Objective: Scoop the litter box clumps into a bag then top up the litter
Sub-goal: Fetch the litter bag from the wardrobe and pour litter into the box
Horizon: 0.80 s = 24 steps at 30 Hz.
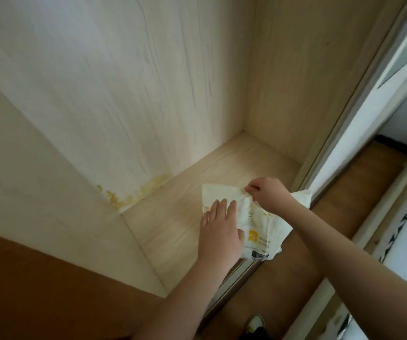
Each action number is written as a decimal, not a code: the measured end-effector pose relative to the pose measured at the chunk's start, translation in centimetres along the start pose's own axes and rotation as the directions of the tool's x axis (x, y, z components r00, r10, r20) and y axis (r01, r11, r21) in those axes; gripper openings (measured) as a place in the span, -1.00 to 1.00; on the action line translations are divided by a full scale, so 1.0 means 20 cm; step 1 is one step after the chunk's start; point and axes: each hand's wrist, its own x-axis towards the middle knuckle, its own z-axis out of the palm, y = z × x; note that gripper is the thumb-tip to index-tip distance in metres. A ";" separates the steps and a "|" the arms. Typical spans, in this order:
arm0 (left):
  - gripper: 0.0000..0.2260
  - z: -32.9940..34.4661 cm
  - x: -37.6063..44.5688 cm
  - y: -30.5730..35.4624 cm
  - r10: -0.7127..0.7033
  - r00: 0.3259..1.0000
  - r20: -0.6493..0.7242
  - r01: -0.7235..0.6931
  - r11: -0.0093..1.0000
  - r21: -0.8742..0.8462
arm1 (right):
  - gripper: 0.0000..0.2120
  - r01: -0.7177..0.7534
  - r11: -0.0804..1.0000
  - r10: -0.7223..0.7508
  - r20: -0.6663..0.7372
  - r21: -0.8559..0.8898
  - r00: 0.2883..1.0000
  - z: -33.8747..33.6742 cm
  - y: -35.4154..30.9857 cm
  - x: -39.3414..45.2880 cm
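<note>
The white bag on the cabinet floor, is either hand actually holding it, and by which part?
The right hand pinches the white bag at its crumpled top edge. The left hand only rests flat on the bag's left side, fingers straight, gripping nothing.

Place: a home, seemingly a bedroom or storage corner.
Built-in: pale wood-grain wardrobe (114, 94) with an open compartment and a sliding-door track (234, 273) along its front edge.
Floor: brown wood boards (344, 200).
Right edge: white fabric with a dark patterned trim (403, 217), possibly bedding.
</note>
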 end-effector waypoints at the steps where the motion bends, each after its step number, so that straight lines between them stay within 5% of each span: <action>1: -0.44 0.00 -0.05 0.01 0.048 0.999 -0.001 -0.048 0.999 0.007 | -0.76 0.005 1.000 -0.006 -0.015 -0.006 1.000 -0.01 -0.01 -0.07; 7: -0.41 -0.08 -0.36 -0.04 0.381 0.912 -0.150 -0.376 0.925 0.063 | -0.74 0.019 0.993 -0.038 -0.168 -0.117 0.985 -0.06 -0.19 -0.62; 9: -0.40 -0.19 -0.41 -0.04 0.425 0.876 -0.228 -0.435 0.901 0.010 | -0.66 0.011 0.992 -0.039 -0.222 -0.126 0.974 -0.06 -0.25 -0.78; 12: -0.37 -0.34 -0.50 -0.05 0.455 0.836 -0.307 -0.467 0.883 0.035 | -0.80 -0.029 0.996 0.001 -0.310 -0.086 0.951 -0.05 -0.33 -1.02; 18: -0.44 -0.56 -0.55 0.07 0.648 0.759 -0.060 -0.620 0.748 0.238 | -0.85 -0.104 0.994 0.084 -0.393 -0.028 0.916 -0.09 -0.42 -1.47; 24: -0.74 -0.60 -0.65 0.20 0.625 0.755 0.198 -0.645 0.763 0.051 | -0.85 -0.164 0.987 0.152 -0.373 0.001 0.915 -0.13 -0.49 -1.78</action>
